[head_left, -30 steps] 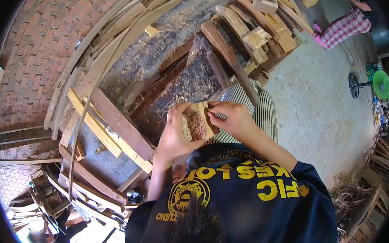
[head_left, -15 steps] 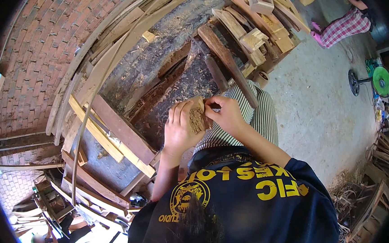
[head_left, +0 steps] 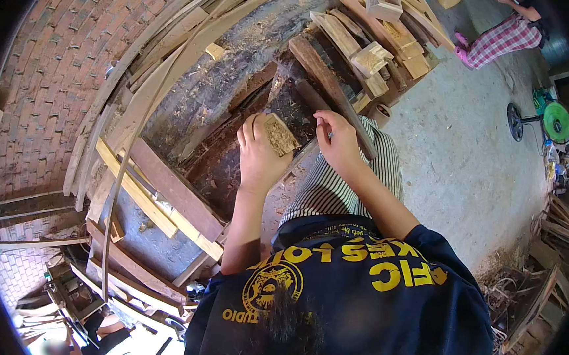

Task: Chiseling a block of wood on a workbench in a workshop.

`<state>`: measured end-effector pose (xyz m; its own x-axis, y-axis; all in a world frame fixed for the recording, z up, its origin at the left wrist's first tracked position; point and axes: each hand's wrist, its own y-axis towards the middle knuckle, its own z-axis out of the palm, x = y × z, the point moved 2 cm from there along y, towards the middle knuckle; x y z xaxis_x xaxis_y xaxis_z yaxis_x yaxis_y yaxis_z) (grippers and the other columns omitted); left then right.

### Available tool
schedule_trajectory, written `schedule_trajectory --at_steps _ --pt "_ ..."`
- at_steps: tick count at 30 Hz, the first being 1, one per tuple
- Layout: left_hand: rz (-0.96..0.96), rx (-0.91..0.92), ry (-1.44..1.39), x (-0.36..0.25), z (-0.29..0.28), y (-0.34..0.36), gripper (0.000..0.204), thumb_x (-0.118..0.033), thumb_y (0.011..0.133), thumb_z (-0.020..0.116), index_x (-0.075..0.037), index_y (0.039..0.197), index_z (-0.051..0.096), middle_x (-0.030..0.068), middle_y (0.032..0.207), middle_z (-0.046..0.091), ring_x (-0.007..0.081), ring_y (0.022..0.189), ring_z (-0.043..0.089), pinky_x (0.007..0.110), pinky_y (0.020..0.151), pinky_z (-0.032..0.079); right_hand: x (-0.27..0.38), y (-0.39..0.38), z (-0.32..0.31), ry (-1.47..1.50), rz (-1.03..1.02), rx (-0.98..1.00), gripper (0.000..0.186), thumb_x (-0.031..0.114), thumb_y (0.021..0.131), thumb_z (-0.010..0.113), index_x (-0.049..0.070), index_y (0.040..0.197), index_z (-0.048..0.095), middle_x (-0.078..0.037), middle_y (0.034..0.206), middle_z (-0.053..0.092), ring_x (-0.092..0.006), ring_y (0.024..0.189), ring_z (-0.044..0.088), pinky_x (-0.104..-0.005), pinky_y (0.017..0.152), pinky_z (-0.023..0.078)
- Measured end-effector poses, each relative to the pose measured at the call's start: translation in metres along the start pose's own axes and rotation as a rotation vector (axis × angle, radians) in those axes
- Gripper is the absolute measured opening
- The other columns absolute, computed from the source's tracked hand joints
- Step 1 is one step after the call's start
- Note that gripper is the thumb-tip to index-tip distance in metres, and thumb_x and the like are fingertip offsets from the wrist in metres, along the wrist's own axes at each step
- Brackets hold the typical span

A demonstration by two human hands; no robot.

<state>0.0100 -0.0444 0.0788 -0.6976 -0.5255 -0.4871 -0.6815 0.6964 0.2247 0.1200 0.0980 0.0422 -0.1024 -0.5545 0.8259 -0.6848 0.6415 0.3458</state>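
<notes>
Above the striped knee: the small wood block point(head_left: 280, 134) sits in front of the person's chest, over the dark, sawdust-strewn wood pile point(head_left: 226, 96).
Left hand point(head_left: 257, 154): its grip is closed round the block, fingers wrapped over the block's left edge and the palm behind it; the block's pale, rough face shows to the right of the fingers.
Right hand point(head_left: 337, 141): just to the right of the block, not touching it; its grip is pressed together, thumb and fingers pinching a thin dark tool point(head_left: 328, 133), too small to tell what kind.
Block to grips: inside the left grip, and a small gap away from the right one.
Striped trouser leg point(head_left: 338, 187): just below the block and both hands.
Long planks point(head_left: 160, 193): left of the block, lying slantwise towards the brick wall point(head_left: 34, 83).
Stacked offcuts point(head_left: 381, 45): up and right of the block, well apart from it.
Concrete floor point(head_left: 468, 158): right of the block, beyond the knee.
Another person point(head_left: 505, 33): far up and right of the block, in checked cloth.
</notes>
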Motion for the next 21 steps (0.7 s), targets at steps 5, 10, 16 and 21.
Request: schedule_trajectory --at_steps 5,10,16,21 --pt "-0.114 -0.11 -0.536 0.02 0.026 -0.016 0.109 -0.021 0.063 0.089 0.005 0.141 0.017 0.0265 0.137 0.036 0.0378 0.126 0.044 0.042 0.104 0.039 0.009 0.013 -0.004 -0.393 -0.145 -0.039 0.036 0.004 0.08 0.062 0.004 0.116 0.056 -0.017 0.118 0.058 -0.0353 0.108 0.053 -0.0446 0.093 0.044" --pt "-0.209 -0.064 -0.571 0.038 0.045 -0.025 0.119 -0.023 0.063 0.089 0.008 0.142 0.007 0.0313 0.142 0.03 0.0405 0.133 0.038 0.043 0.108 0.036 0.002 0.013 0.001 -0.635 -0.11 0.097 0.045 0.013 0.081 0.064 0.007 0.124 0.053 -0.014 0.123 0.056 -0.0317 0.113 0.052 -0.0422 0.094 0.042" --pt "-0.143 -0.082 -0.369 0.034 0.041 -0.027 0.127 -0.034 0.056 0.092 0.011 0.141 0.009 0.0315 0.147 0.022 0.0468 0.14 0.02 0.047 0.115 0.024 0.001 0.012 0.004 -0.764 -0.138 0.133 0.052 0.01 0.077 0.066 0.011 0.127 0.053 -0.014 0.12 0.058 -0.032 0.108 0.054 -0.0428 0.096 0.042" --pt "-0.028 -0.153 -0.11 0.023 0.019 -0.028 0.108 -0.038 0.056 0.09 -0.01 0.144 0.033 0.0232 0.152 0.02 0.0444 0.143 0.015 0.057 0.114 0.018 0.005 0.01 0.003 -0.774 -0.115 0.166 0.055 0.009 0.075 0.066 0.013 0.128 0.053 -0.014 0.118 0.058 -0.0313 0.107 0.054 -0.0433 0.096 0.042"
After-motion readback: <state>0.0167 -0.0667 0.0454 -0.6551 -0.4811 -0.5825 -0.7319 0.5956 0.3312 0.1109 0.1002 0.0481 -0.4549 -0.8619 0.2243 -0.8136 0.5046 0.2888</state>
